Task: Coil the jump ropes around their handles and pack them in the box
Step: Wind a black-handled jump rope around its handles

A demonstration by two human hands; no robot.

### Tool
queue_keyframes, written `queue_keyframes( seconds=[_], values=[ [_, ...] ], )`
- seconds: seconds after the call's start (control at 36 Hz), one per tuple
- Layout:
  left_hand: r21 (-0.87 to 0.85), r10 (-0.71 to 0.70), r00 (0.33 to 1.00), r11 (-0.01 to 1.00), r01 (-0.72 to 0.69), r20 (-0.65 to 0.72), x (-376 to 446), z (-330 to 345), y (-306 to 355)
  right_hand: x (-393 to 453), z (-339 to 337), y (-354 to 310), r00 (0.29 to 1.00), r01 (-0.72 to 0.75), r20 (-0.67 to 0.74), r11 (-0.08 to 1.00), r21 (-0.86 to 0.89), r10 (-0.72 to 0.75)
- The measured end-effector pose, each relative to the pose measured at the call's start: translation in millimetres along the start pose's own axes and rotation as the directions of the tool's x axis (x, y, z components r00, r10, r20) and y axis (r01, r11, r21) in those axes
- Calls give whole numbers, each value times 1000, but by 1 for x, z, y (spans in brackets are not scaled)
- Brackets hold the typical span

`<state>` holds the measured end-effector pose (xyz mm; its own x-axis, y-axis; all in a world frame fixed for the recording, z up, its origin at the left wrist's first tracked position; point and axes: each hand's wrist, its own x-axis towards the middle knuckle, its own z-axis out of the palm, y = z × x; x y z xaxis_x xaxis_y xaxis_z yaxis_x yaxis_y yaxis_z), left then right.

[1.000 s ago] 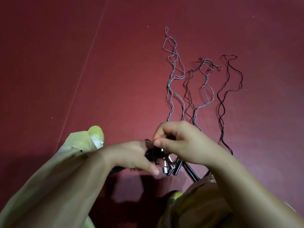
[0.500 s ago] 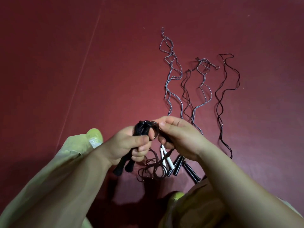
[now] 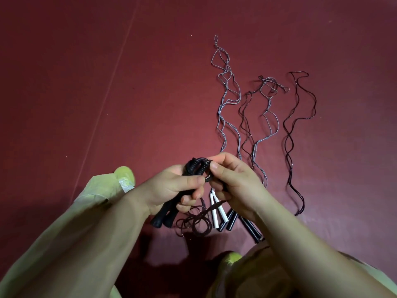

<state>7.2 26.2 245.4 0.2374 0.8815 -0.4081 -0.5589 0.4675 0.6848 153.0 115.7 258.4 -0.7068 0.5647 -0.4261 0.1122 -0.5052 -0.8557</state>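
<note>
My left hand grips a pair of black jump-rope handles, held side by side and tilted up to the right. My right hand pinches that rope's dark cord against the handles' upper end. The rest of the dark cord hangs in loose loops below my hands. On the floor behind lie a grey rope, a mixed grey and dark rope and a dark rope, stretched away from me. Their white handles and black handles lie under my right wrist. No box is in view.
The floor is a dark red mat with a seam running diagonally at the left. My knees in pale green trousers and two yellow-green shoes sit at the bottom of the view, close under my arms.
Both hands have risen off the floor with the black handles. The handles now stand higher and more upright in my left hand, and my right hand has moved to their upper end with the cord.
</note>
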Motion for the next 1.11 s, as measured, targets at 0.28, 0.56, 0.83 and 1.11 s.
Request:
queue_keyframes(
  seconds=[0.28, 0.56, 0.83, 1.11],
  values=[
    [183, 170, 962, 974, -132, -212, 4, 11, 0, 1, 6, 3, 992, -50, -116, 998, -28, 47],
    [396, 273, 909, 908, -135, -316, 11, 14, -4, 5, 4, 11, 930, 27, -286, 819, -573, -230],
    [620, 145, 934, 778, 97, -327, 7, -3, -7, -7, -19, -26, 979, -65, 34, 467, -882, 201],
    [707, -84, 955, 655, 269, -285, 5, -1, -10, -17, -12, -36, 951, 299, 310, 211, -931, 22]
  ],
)
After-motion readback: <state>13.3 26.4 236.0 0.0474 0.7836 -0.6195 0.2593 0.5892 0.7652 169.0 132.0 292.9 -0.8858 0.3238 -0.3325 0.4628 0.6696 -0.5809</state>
